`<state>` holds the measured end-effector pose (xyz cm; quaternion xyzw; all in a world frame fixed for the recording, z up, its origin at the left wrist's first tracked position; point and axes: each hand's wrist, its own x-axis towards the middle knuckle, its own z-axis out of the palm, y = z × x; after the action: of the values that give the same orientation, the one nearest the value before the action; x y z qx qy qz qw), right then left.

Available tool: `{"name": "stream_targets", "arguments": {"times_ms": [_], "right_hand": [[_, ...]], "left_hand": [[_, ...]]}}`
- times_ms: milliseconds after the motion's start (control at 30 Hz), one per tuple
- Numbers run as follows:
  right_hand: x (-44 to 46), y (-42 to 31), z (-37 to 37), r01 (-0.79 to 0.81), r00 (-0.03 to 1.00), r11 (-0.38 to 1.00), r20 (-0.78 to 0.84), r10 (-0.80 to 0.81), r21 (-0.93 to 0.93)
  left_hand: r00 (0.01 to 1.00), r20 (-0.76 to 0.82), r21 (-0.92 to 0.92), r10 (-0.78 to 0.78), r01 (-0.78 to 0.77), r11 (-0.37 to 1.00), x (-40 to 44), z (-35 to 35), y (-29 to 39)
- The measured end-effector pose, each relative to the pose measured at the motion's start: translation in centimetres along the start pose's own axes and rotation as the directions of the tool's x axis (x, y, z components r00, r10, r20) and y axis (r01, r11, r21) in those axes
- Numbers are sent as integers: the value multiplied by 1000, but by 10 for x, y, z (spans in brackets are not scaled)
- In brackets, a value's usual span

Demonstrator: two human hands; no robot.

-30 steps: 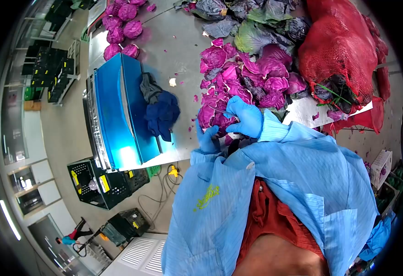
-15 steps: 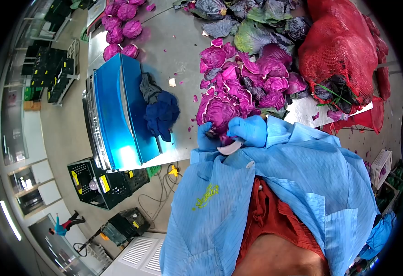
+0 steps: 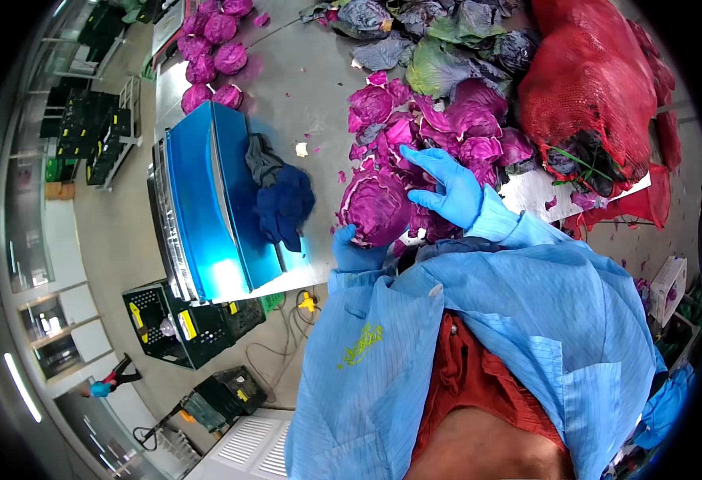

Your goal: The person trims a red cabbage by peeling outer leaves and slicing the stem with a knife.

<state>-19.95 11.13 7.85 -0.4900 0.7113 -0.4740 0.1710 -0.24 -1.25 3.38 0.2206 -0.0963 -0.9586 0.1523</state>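
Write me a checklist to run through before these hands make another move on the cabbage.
1. Left hand at the purple cabbage: ok, against its near-left edge.
2. Left grip firm: cannot tell, much of it is hidden.
3. Right hand open: ok, spread beside the cabbage.
4. Right palm empty: cannot tell, it faces away.
5. Space beyond the cabbage clear: not ok, purple leaves crowd it.
6. Blue cloth away from both hands: ok, lying beside the blue box.
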Motion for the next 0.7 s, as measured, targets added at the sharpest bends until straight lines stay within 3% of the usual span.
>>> {"name": "stream_targets", "arguments": {"times_ms": [33,67,167,333,433,533,700], "right_hand": [[4,-5,1,-24,1000,999,16,23,48],[6,-15,-1,-147,988,982,58,140,120],[11,-11,7,-240,963,965,147,223,104],[13,-2,13,-257,941,945,275,197,201],[11,5,12,-119,944,977,324,56,175],[3,10,18,36,966,996,251,-56,82],[-6,14,29,58,980,998,193,-57,2]], "left_hand": [[1000,-1,66,22,-22,998,0,-8,0],[999,0,131,45,-44,990,0,-19,0],[993,20,250,115,-116,961,-7,0,-1],[990,105,342,97,-128,931,-4,-7,1],[990,85,344,111,-134,929,-11,3,1],[989,85,354,123,-145,924,-13,6,0],[990,80,403,116,-139,904,-16,6,0]]}}
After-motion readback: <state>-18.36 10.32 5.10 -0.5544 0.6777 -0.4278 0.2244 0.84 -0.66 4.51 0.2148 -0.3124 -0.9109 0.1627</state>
